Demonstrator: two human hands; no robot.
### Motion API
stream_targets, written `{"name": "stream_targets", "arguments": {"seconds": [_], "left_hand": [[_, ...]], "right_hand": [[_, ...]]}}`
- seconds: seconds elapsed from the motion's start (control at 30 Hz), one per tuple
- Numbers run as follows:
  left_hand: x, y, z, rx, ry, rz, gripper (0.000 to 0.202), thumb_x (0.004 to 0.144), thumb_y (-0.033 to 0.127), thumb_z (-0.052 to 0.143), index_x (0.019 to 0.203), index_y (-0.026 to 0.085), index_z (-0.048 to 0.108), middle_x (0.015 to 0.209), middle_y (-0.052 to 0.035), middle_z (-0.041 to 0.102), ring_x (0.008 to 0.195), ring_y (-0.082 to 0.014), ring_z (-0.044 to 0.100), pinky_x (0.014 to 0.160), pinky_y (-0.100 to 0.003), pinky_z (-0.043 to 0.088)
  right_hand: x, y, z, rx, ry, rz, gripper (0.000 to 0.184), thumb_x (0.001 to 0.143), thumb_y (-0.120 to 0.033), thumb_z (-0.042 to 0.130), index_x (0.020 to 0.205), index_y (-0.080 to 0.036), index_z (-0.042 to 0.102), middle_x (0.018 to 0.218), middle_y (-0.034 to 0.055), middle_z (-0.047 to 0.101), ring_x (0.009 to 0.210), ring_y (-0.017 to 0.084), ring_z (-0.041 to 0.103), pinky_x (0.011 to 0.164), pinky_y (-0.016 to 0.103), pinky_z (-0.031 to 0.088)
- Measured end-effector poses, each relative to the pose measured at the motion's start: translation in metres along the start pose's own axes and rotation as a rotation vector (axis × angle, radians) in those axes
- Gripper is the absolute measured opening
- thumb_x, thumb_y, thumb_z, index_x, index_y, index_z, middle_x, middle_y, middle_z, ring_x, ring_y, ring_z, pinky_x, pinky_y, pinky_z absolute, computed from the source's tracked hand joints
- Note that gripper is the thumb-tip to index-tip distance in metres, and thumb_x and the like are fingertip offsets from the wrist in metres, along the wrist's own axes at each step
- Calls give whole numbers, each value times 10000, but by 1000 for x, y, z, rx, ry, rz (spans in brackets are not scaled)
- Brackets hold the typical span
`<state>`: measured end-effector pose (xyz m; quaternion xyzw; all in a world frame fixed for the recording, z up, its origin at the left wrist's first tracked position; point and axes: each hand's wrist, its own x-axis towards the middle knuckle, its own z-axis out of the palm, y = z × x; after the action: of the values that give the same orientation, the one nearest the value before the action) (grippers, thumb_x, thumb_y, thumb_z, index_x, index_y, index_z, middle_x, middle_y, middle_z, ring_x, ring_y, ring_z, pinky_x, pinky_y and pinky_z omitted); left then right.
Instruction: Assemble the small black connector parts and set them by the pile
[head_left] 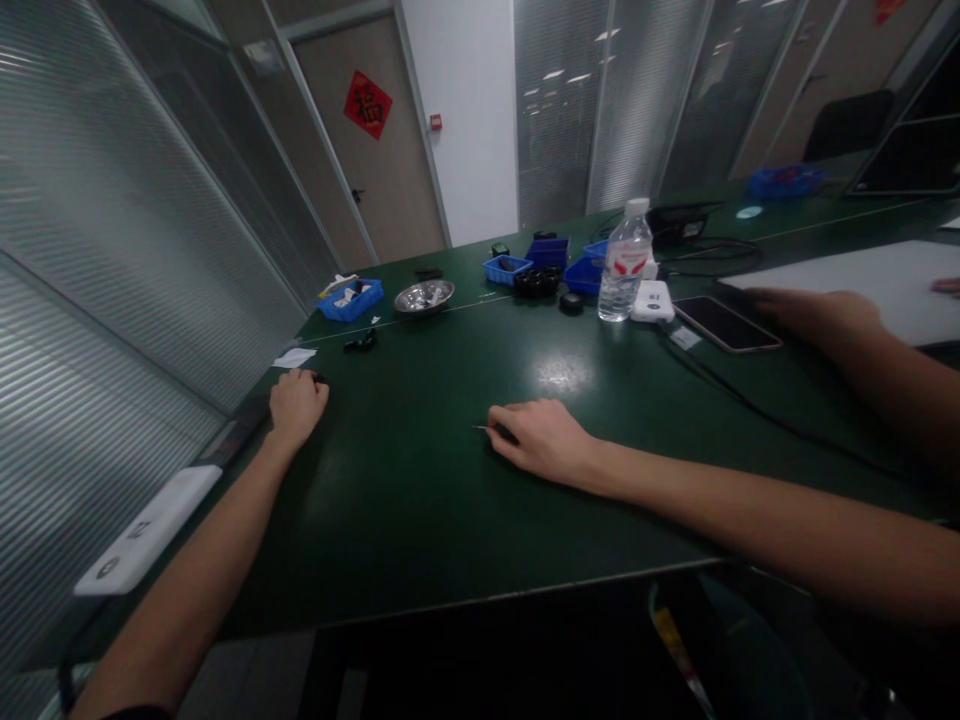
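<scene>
My left hand point(297, 408) rests closed near the left side of the green table point(405, 480). A small black piece point(320, 379) shows at its fingertips, too little of it to name. Just beyond that hand lie a white scrap of paper point(295, 357) and some small black parts point(361, 341). Over the middle of the table, my right hand point(541, 440) is closed in a pinch. From its fingers a thin metal tip point(480, 428) points left; the rest of that tool is hidden in the hand.
Farther back stand a blue tray point(351, 300), a metal dish point(424, 298), more blue bins point(551, 250) and a water bottle point(626, 262). A phone point(727, 324) and cable point(757, 408) lie right, beside another person's hand point(832, 318). A white power bank point(150, 530) sits at left.
</scene>
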<state>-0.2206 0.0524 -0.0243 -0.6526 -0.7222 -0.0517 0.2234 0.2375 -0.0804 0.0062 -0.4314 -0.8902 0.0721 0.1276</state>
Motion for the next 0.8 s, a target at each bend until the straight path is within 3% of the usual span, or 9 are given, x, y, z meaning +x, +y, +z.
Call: {"name": "stream_targets", "arguments": {"seconds": [0.43, 0.8], "left_hand": [[4, -5, 6, -48, 12, -19, 438, 928, 344, 427, 1168, 69, 669, 1206, -225, 638, 1060, -360, 587, 849, -435, 510], [1, -2, -4, -44, -10, -9, 441, 924, 363, 431, 1158, 82, 679, 1226, -222, 638, 1100, -377, 571, 888, -454, 499]], "right_hand": [[-1, 0, 0, 23, 10, -8, 258, 1040, -369, 453, 1037, -190, 639, 875, 46, 705, 684, 131, 577, 593, 264, 285], [0, 0, 0, 8, -1, 2, 259, 1038, -375, 451, 1050, -197, 639, 891, 49, 708, 701, 140, 592, 590, 267, 277]]}}
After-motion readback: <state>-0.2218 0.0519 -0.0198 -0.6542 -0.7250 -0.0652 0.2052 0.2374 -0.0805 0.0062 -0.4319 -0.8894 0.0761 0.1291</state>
